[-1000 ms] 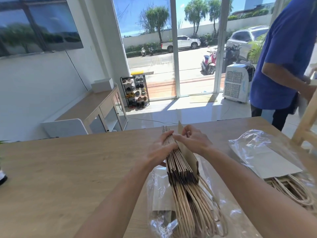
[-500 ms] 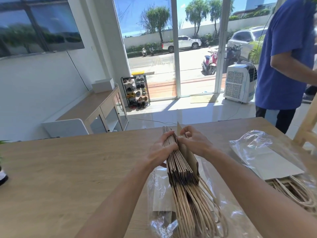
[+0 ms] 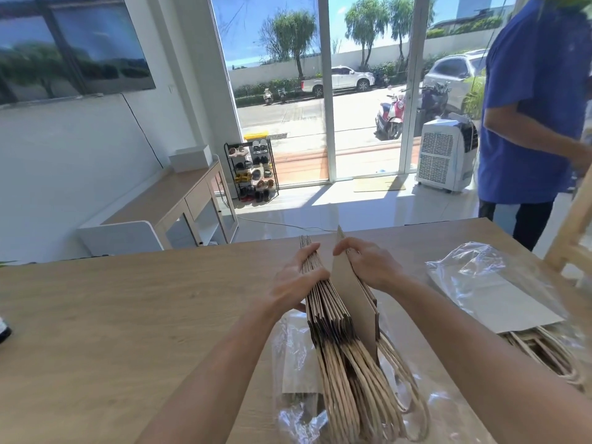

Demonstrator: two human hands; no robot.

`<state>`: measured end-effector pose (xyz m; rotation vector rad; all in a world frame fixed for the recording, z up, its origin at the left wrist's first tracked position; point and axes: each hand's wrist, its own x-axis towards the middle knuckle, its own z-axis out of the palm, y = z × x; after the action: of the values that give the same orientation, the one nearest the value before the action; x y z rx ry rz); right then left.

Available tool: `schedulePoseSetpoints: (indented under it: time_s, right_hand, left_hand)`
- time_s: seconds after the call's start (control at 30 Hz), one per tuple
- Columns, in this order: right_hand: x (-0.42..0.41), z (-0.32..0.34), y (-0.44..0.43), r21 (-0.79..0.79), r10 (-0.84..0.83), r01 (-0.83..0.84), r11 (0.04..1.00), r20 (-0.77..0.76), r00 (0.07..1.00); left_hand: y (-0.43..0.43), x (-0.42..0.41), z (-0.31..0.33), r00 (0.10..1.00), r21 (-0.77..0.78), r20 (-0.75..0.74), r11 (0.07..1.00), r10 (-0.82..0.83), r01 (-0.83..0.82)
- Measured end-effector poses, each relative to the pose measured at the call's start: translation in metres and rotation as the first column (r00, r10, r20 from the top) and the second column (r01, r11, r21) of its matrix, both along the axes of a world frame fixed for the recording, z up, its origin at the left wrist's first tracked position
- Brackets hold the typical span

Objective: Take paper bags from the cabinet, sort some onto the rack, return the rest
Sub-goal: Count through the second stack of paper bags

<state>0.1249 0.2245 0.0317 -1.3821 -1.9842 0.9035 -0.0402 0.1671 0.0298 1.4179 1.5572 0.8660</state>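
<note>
Two hands are at work on a stack of flat paper bags (image 3: 333, 302) that is stood on edge on the desk (image 3: 128, 315), its twisted paper handles (image 3: 358, 389) fanned toward the wearer over a crumpled clear plastic wrapper (image 3: 294, 354). The main block of bags is pinched by the left hand (image 3: 296, 283), fingers curled over its far end and thumb against the near face. A thin group of outer bags (image 3: 352, 290) is held by the right hand (image 3: 371, 267), its fingers closed on the top edge, and a wedge-shaped gap is opened between this group and the rest. The step in hand is judged to be the separating of some bags from the stack. It is done well if the block is kept squeezed and upright by the left hand while the outer group is drawn sideways, so that the looped handles are not snagged among their neighbours. A second wrapped bundle (image 3: 499, 299) lies apart on the right of the desk, near a person in a blue shirt (image 3: 538, 100). Neither rack nor cabinet contents can be judged from this view.
</note>
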Motion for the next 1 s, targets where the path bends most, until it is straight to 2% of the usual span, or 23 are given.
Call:
schedulePoseSetpoints:
  time_s: [0.1, 0.2, 0.33, 1.0]
  right_hand:
    - [0.002, -0.001, -0.003, -0.028, -0.028, 0.027, 0.999, -0.044, 0.999]
    - [0.002, -0.002, -0.004, -0.033, -0.038, 0.037, 0.999, -0.024, 0.999]
    - [-0.004, 0.001, -0.004, -0.036, -0.011, 0.011, 0.999, -0.005, 1.0]
    - [-0.002, -0.008, 0.0, -0.092, 0.051, -0.063, 0.994, -0.132, 0.99]
  left_hand:
    - [0.0, 0.002, 0.0, 1.0, -0.001, 0.014, 1.0, -0.001, 0.001]
    - [0.001, 0.006, 0.0, 1.0, -0.006, 0.017, 1.0, -0.024, 0.024]
    - [0.001, 0.007, 0.002, 0.999, 0.0, 0.015, 1.0, -0.03, 0.03]
    - [-0.001, 0.001, 0.001, 0.999, -0.015, 0.008, 0.999, -0.047, 0.047]
